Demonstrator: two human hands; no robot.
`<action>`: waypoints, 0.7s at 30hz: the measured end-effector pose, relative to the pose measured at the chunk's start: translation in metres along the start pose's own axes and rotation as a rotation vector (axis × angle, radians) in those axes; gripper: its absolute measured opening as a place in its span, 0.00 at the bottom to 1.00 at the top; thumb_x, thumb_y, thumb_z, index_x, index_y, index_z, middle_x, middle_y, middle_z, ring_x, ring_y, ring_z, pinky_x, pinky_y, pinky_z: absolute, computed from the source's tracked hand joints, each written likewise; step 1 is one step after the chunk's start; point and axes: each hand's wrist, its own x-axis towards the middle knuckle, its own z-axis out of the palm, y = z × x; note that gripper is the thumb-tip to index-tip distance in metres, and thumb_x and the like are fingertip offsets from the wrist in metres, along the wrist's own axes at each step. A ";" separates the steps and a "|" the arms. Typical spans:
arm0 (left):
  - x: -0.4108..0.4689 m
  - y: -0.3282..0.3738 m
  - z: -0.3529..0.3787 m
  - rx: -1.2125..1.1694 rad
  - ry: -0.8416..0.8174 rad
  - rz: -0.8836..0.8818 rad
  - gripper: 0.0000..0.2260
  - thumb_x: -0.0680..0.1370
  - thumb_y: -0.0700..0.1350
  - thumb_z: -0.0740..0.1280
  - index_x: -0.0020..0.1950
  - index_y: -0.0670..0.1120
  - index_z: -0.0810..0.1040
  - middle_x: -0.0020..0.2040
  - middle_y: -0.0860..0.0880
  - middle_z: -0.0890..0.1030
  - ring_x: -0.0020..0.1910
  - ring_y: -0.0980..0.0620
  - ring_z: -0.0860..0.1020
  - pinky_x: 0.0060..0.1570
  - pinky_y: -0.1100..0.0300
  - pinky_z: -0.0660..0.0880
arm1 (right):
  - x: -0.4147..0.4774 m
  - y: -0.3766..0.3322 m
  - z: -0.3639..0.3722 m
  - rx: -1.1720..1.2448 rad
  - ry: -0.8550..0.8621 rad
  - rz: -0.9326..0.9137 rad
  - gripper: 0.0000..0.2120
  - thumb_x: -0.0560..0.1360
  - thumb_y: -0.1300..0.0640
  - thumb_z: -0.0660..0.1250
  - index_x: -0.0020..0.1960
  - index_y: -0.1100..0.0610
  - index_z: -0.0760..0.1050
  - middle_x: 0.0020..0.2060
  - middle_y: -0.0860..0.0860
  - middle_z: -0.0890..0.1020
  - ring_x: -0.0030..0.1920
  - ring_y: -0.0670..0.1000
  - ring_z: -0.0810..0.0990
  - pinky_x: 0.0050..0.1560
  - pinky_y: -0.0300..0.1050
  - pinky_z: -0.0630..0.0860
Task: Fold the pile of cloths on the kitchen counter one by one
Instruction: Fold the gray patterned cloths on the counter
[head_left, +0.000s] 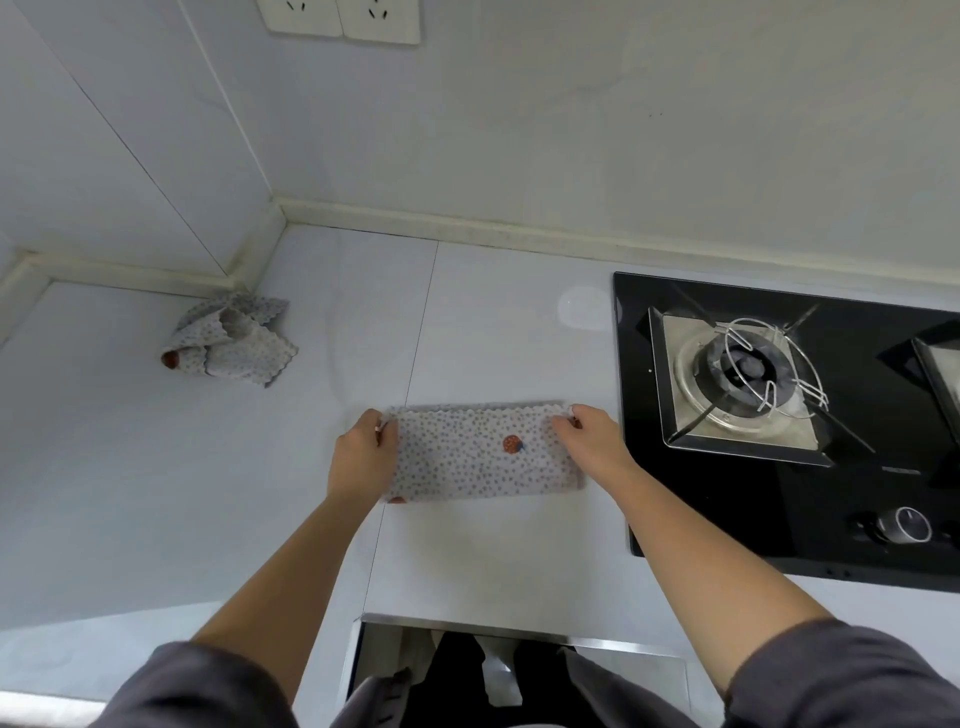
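Sleeves (208, 686) cut off below; left hand (363, 460) and right hand (592, 441) each in pinch grip on folded cloth (467, 462), fingertips partly hidden.

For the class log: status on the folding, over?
Left hand and right hand pinch ends of spotted cloth. Crumpled cloth waits, far left. Stove beside it, not touching.

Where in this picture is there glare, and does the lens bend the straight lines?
Head view: a pale glare patch lies on the counter, just left of the black hob. The light is soft and even, with hardly any shadow around the folded cloth. The seams of the wall lean and spread, a wide-angle effect. The crumpled cloths look slightly soft.
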 end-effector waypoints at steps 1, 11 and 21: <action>0.004 0.003 0.001 0.028 -0.015 -0.006 0.10 0.82 0.45 0.57 0.45 0.41 0.69 0.33 0.46 0.73 0.35 0.45 0.72 0.30 0.57 0.66 | 0.004 -0.003 0.001 -0.037 0.018 0.008 0.15 0.80 0.57 0.60 0.35 0.56 0.63 0.32 0.49 0.69 0.33 0.48 0.67 0.31 0.40 0.61; 0.024 0.013 0.014 0.402 -0.017 0.014 0.10 0.84 0.48 0.51 0.49 0.44 0.65 0.34 0.48 0.71 0.36 0.46 0.72 0.35 0.54 0.67 | 0.027 -0.011 0.011 -0.219 0.049 0.012 0.19 0.80 0.59 0.58 0.32 0.54 0.59 0.30 0.48 0.66 0.30 0.45 0.63 0.29 0.39 0.59; 0.016 0.012 0.015 0.484 0.149 0.109 0.12 0.82 0.46 0.55 0.62 0.41 0.68 0.48 0.44 0.78 0.39 0.45 0.75 0.32 0.55 0.67 | 0.019 -0.004 0.024 -0.504 0.246 -0.154 0.06 0.78 0.59 0.61 0.51 0.61 0.73 0.44 0.56 0.78 0.46 0.59 0.77 0.40 0.49 0.72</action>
